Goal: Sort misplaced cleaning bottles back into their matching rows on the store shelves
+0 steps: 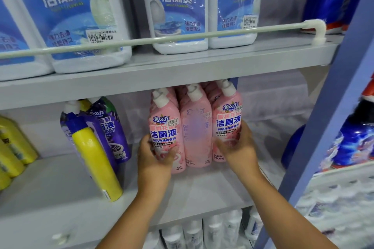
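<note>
Grey shop shelving fills the view, with a blue upright (323, 127) on the right and a middle shelf (192, 192) where the work is going on; above it, behind a pale guard rail (182, 37), stand large white toilet-cleaner jugs with blue labels (178, 10); on the middle shelf a block of pink toilet-cleaner bottles (195, 131) stands upright in three files, touching one another; the left hand (155, 155) is curled round the lower body of the front-left pink bottle (167, 127), and the right hand (235, 145) is wrapped likewise round the front-right pink bottle (227, 121), so both hands are gripping and flank the block; to the left, well apart from the pink block, a yellow bottle (95, 159) leans tilted in front of the purple bottles (109, 125), while its likely row of yellow bottles (14, 147) lies at the far left edge; the step in hand looks like squaring up the pink row; to do it well, I would press both outer bottles inward and back evenly, keeping the bases flat on the shelf so none tips, and turn the labels to face front; the tilted yellow bottle seems the misplaced one still to be moved, since it sits among purple stock
</note>
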`<state>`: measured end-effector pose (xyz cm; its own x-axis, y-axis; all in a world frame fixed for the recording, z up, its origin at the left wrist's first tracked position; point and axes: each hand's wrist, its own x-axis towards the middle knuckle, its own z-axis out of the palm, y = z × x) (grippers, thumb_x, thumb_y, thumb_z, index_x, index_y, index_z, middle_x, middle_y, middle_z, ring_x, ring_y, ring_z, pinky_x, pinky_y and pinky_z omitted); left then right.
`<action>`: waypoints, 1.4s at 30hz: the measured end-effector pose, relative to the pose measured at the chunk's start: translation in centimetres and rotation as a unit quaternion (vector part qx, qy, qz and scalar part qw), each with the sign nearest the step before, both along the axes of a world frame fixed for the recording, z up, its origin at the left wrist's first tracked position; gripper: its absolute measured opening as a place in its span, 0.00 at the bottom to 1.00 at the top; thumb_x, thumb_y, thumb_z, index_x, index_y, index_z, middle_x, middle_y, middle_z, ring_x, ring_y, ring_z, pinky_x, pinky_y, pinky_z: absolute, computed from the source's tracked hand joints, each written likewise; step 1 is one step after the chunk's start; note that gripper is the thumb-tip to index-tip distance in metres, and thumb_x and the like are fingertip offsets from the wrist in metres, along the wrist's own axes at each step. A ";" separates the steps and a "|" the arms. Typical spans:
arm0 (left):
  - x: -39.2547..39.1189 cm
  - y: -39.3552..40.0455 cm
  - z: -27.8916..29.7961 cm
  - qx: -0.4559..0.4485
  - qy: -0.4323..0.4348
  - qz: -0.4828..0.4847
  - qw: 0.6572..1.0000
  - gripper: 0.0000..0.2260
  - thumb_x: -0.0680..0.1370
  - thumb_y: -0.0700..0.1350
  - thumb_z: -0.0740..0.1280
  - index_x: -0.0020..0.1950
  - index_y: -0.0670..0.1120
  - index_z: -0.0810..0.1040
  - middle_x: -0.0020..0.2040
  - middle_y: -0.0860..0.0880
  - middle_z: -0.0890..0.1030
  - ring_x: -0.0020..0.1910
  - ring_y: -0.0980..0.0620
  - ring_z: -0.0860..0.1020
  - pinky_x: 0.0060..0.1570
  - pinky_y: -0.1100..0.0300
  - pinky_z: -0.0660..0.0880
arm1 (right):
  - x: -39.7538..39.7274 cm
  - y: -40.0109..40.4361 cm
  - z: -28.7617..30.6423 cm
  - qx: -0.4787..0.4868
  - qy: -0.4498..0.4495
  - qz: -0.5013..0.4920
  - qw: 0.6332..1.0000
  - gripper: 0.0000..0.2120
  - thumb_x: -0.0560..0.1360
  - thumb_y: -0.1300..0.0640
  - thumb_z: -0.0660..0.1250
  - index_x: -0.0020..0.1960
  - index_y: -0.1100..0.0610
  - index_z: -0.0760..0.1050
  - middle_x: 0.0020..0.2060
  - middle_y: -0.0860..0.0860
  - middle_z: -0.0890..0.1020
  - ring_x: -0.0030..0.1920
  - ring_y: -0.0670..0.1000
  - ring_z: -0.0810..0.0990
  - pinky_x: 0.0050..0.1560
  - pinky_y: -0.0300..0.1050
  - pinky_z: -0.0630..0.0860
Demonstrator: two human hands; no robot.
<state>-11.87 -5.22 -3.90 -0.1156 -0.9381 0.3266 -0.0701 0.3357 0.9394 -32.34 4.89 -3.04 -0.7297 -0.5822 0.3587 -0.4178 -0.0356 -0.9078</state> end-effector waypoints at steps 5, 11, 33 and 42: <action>-0.1 0.0 0.0 -0.002 -0.021 0.015 1.000 0.27 0.69 0.46 0.81 0.60 0.59 0.70 0.58 0.50 0.82 0.53 0.55 0.83 0.50 0.55 0.82 | -1.0 -0.1 -0.4 0.026 0.007 0.013 1.000 0.38 0.63 0.44 0.81 0.68 0.43 0.70 0.61 0.47 0.80 0.57 0.43 0.82 0.58 0.51 0.82; 0.2 0.0 0.8 0.025 -0.045 -0.002 0.999 0.28 0.68 0.43 0.82 0.59 0.57 0.70 0.57 0.52 0.82 0.51 0.59 0.83 0.49 0.56 0.81 | -0.5 -0.1 -0.2 0.039 0.003 0.003 0.999 0.33 0.64 0.45 0.81 0.65 0.45 0.73 0.58 0.48 0.82 0.55 0.46 0.84 0.54 0.54 0.83; 22.2 0.9 1.5 0.078 -0.116 0.107 0.984 0.10 0.78 0.43 0.73 0.51 0.58 0.78 0.43 0.57 0.84 0.42 0.62 0.81 0.46 0.70 0.76 | 25.9 -9.7 -0.2 0.092 0.051 0.257 0.961 0.31 0.65 0.36 0.71 0.62 0.50 0.74 0.52 0.50 0.80 0.51 0.53 0.82 0.51 0.48 0.79; 30.3 -2.9 1.7 0.050 -0.077 0.022 0.996 0.21 0.78 0.42 0.74 0.68 0.55 0.75 0.60 0.59 0.83 0.58 0.61 0.82 0.60 0.55 0.79 | 33.8 -13.2 0.7 0.072 -0.035 0.351 0.933 0.20 0.70 0.61 0.79 0.56 0.49 0.77 0.46 0.45 0.86 0.47 0.45 0.85 0.48 0.42 0.81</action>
